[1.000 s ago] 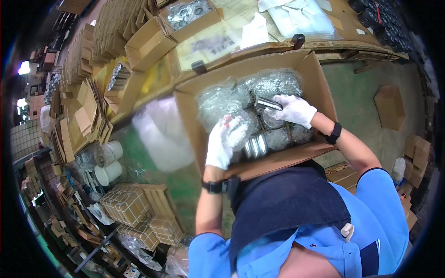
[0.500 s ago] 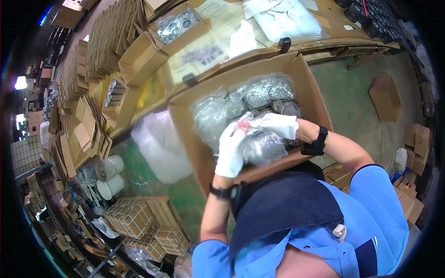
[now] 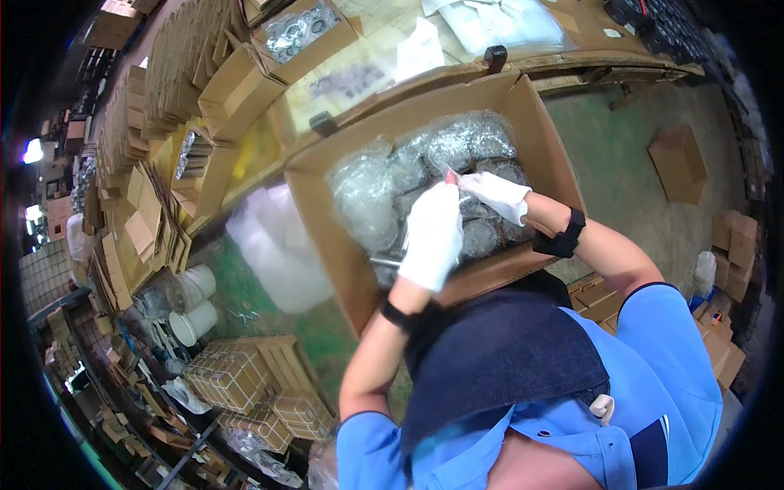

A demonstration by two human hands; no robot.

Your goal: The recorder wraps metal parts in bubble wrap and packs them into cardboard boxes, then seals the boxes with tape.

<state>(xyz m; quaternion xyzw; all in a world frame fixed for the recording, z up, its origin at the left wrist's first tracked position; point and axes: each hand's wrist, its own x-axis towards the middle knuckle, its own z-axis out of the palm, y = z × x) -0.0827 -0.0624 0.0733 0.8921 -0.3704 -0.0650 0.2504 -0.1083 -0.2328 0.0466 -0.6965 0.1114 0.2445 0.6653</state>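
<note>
Both my hands wear white gloves, with reddish bare fingertips showing where they meet. My left hand (image 3: 435, 233) is closed, its fingertips pinched together over the middle of a large open cardboard box (image 3: 318, 233). My right hand (image 3: 498, 194) reaches in from the right, fingers closed against the left fingertips. What they pinch is too small or hidden to make out. Below them, the box holds several bundles in clear plastic wrap (image 3: 363, 192), with round shapes inside some. A shiny metal rod-like edge (image 3: 384, 261) shows beside my left wrist, partly hidden.
Beyond the box runs a workbench edge with dark clamps (image 3: 323, 123). On the bench stand small open cartons (image 3: 237, 91), one with metal rings (image 3: 298, 34), and stacked flat cardboard (image 3: 175, 69). White plastic sheeting (image 3: 278, 245) hangs left of the box. Strapped cartons (image 3: 229, 376) stand lower left.
My left hand has moved right and slightly away from me; my right hand has shifted a little away. The loose shiny plastic under my hands is gone from there, showing wrapped round pieces.
</note>
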